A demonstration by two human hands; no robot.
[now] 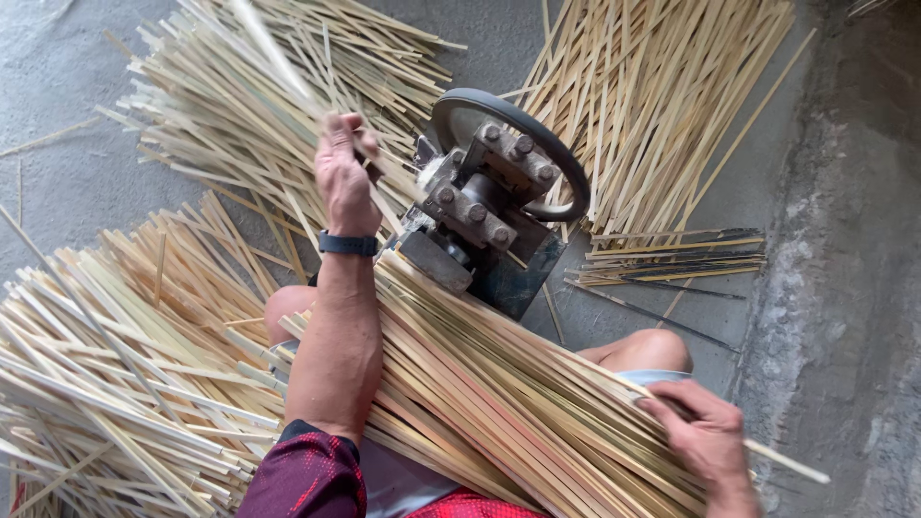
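Note:
My left hand (343,175) is raised beside a small metal machine (480,206) with bolts and a dark ring guard, and grips a thin bamboo strip (273,58) that blurs up to the left. A black band sits on that wrist. My right hand (705,436) rests low at the right, fingers closed on the end of a bundle of bamboo strips (499,384) that lies across my lap and points toward the machine.
Heaps of pale bamboo strips lie at the left (115,355), the upper left (230,125) and the upper right (652,105). A small stack with darker strips (672,261) lies right of the machine. The concrete floor (835,240) is rough at the right.

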